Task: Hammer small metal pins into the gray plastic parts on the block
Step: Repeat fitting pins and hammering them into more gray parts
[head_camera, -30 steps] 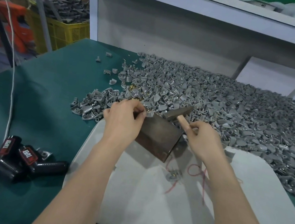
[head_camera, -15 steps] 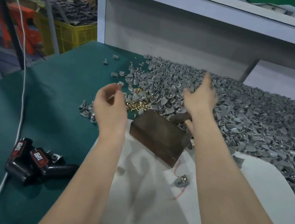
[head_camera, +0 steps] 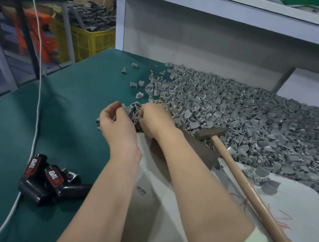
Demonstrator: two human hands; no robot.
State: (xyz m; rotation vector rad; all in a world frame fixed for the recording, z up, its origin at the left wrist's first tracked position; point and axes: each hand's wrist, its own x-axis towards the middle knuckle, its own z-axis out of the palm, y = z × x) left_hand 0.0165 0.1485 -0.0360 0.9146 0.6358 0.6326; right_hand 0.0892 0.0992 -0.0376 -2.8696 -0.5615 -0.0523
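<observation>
Fingers of left hand (head_camera: 118, 124) and right hand (head_camera: 155, 120) curled among gray plastic parts (head_camera: 236, 119) at left end of dark wooden block (head_camera: 201, 151); holdings unclear; right hand nearer.

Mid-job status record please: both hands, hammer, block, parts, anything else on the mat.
parts: heap of small gray plastic pieces on green mat
left hand: at heap's near-left edge, fingers curled, contents unclear
right hand: beside it, fingertips in the heap, hold unclear
block: dark brown, partly under right forearm
hammer: wooden-handled, unheld, head by block, handle across white board
other: two black red-labelled tools, white cable
</observation>
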